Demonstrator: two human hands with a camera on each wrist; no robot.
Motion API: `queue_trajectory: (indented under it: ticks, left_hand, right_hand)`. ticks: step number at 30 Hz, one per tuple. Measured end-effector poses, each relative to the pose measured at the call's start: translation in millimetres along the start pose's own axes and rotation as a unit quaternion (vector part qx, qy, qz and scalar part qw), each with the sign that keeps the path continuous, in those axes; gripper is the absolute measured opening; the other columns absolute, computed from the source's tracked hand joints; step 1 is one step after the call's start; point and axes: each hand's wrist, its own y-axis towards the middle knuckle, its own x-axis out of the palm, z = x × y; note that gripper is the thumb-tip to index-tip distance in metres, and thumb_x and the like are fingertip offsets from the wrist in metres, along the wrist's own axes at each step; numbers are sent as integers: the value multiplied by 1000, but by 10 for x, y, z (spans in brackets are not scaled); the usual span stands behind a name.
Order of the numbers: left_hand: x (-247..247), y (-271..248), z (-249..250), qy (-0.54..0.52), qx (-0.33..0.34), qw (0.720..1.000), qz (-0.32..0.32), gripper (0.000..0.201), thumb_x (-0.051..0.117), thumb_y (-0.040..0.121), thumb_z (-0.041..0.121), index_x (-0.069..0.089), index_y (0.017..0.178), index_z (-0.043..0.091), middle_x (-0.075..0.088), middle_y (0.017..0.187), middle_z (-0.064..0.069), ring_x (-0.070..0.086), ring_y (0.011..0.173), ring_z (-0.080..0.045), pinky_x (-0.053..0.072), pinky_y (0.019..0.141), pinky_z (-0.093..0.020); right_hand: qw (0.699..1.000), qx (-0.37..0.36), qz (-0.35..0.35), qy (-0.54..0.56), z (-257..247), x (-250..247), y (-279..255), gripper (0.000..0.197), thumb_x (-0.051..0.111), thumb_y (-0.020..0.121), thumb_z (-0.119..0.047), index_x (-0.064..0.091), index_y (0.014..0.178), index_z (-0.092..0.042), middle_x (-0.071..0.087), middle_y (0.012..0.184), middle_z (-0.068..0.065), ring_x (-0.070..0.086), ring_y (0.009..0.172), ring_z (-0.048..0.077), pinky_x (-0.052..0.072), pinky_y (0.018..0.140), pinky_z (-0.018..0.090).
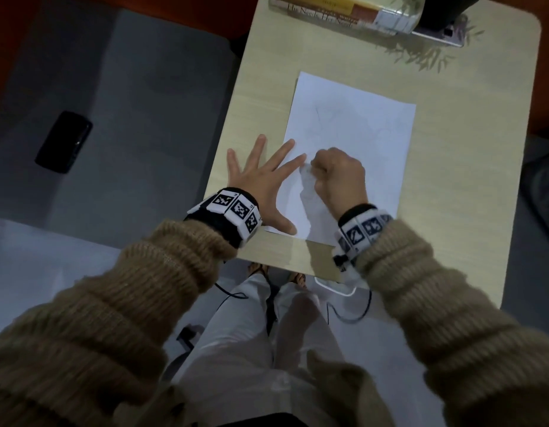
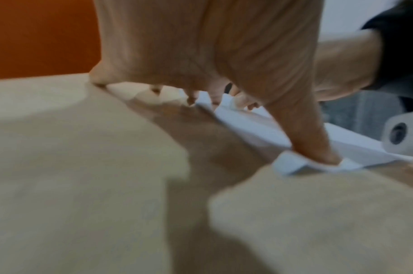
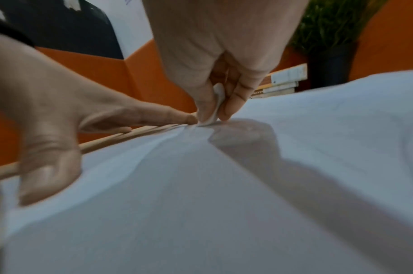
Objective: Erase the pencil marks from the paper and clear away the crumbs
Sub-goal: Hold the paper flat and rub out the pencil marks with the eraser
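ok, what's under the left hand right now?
The left hand lies flat with fingers spread. The thumb and two fingertips press the paper along its left edge; the rest covers bare table. Anything beneath the palm is hidden.

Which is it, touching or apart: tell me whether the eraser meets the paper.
Touching. The right wrist view shows the white eraser, pinched in the right hand, with its lower end pressed onto the paper, no gap beneath.

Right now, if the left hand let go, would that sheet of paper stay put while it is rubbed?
Probably not. The paper looks thin and floppy: it already puckers beside the eraser that the right hand pinches. It also seems light on a smooth table, so it would likely slide or crumple without the left hand pressing it flat.
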Motion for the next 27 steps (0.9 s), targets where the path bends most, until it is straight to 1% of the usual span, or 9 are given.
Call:
queue_trajectory:
  ticks: [4, 7, 11, 13, 15, 17, 21, 24, 27]
  left_hand:
    - [-105, 66, 104, -55, -25, 998, 21, 128, 79, 46, 68, 5, 147, 42, -13, 157, 21, -24, 144, -27, -11, 103, -72]
    - [-138, 130, 101, -59, -52, 997, 14, 131, 76, 48, 72, -6, 147, 44, -18, 155, 23, -27, 143, -29, -9, 102, -74]
    - [-104, 145, 72, -56, -56, 997, 1, 133, 76, 49, 72, -12, 145, 46, -23, 153, 25, -29, 142, -29, -9, 101, -76]
    - [-117, 147, 81, -60, -54, 997, 2, 134, 77, 48, 71, -12, 145, 45, -23, 153, 25, -29, 142, -29, -8, 101, -76]
    - [-120, 152, 81, -64, -54, 997, 8, 134, 77, 47, 70, -10, 146, 45, -21, 154, 25, -28, 142, -29, -8, 100, -76]
    - [-116, 148, 80, -62, -54, 997, 10, 134, 78, 46, 70, -9, 145, 46, -21, 154, 25, -28, 143, -29, -8, 100, -76]
    - [-96, 156, 86, -62, -58, 996, 5, 134, 77, 47, 71, -11, 145, 46, -22, 154, 25, -28, 142, -29, -9, 99, -76]
    - [-112, 163, 76, -63, -54, 997, 7, 134, 77, 47, 71, -11, 146, 45, -21, 154, 24, -28, 142, -29, -9, 99, -76]
    - [-102, 157, 69, -70, -52, 996, 14, 134, 78, 46, 70, -7, 146, 45, -20, 155, 25, -28, 143, -29, -9, 99, -77]
  right_hand:
    - [999, -12, -36, -10, 20, -9, 61, 15, 51, 69, 9, 51, 58, -2, 51, 56, 15, 47, 45, 29, 27, 44, 27]
    - [999, -27, -25, -14, 7, -12, -107, 13, 49, 68, 4, 49, 57, -2, 53, 58, 16, 49, 49, 29, 35, 41, 30]
    - [993, -72, -87, -41, -45, -51, -507, 13, 52, 72, 1, 55, 60, -3, 58, 62, 14, 52, 55, 27, 41, 42, 31]
    - [996, -50, -69, -17, -82, -63, -215, 27, 38, 74, -13, 55, 58, 0, 56, 58, 18, 51, 53, 26, 37, 44, 30]
    - [998, -34, -30, -39, -84, -16, 215, 20, 44, 74, -3, 56, 58, 1, 56, 56, 20, 53, 52, 29, 29, 46, 29]
    - [999, -26, -11, -44, -97, 6, 353, 15, 51, 71, 7, 56, 58, 1, 55, 55, 20, 54, 52, 30, 25, 48, 28]
    - [994, -85, -63, -16, -129, -75, -368, 26, 38, 74, -12, 51, 54, -2, 53, 55, 16, 51, 55, 23, 30, 44, 28]
    - [994, -72, -81, -29, -85, -32, -115, 19, 43, 71, -3, 55, 57, -2, 56, 56, 15, 53, 55, 27, 37, 44, 29]
    - [998, -45, -7, -37, -64, 77, 337, 18, 53, 61, 15, 57, 58, -3, 57, 55, 16, 54, 52, 28, 34, 43, 27]
